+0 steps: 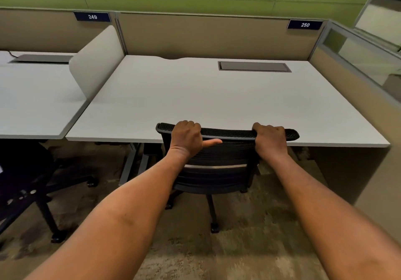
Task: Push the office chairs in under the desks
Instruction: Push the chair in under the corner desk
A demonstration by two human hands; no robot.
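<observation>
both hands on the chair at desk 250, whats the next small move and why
Probably a short push straight forward. The left hand and right hand grip the top rail of the black mesh office chair, whose backrest stands at the front edge of the desk marked 250, while its rear casters show outside it.

Plate 249 (92, 16), plate 250 (305, 24) on beige partition (206, 36)

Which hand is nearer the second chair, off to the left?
Left. The left hand grips the left end of the backrest, toward the second chair; the right hand grips the right end, farther off.
</observation>
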